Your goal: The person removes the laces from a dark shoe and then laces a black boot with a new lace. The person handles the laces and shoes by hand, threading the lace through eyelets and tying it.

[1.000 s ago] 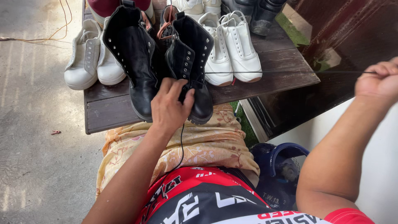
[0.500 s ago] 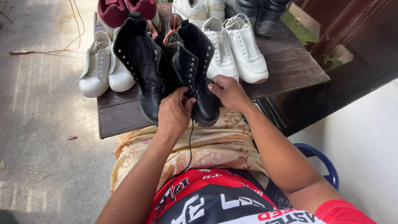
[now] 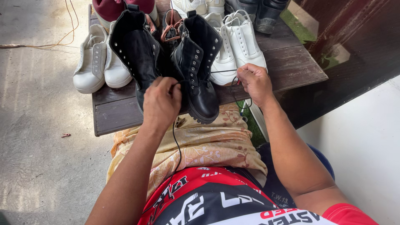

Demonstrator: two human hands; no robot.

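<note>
Lace: thin black lace [image 3: 225, 71] runs taut from the eyelet row of the right-hand black boot [image 3: 200, 71] across to the right hand; a second run hangs slack from the left hand down over the lap. Judged very light, limp, no stiffness exc. at the tip; likely slips through a loose pinch. Best held near the end, btwn thumb and forefinger.
Boot: black ankle boot w/ chunky sole and metal eyelets, standing upright at the front edge of the desk [image 3: 291, 71], toe toward the person. Judged fairly heavy, upper stiff, sole grippy; steady it by the shaft or vamp.
Left hand [image 3: 161, 102]: closed, fingers curled against the boot front at the lower eyelets, pinching the lace there; fingertips hidden.
Right hand [image 3: 255, 81]: closed in a pinch on the lace end, just right of the boot, over the desk edge.
Second boot [image 3: 137, 50]: matching black boot, touching the first on its left, unlaced.
Surrounds: white sneakers [image 3: 237, 41] behind right, pale slip-ons [image 3: 98, 58] far left, maroon shoes [image 3: 118, 8] at back. Patterned cloth [image 3: 208, 141] over the lap, below the desk edge.
</note>
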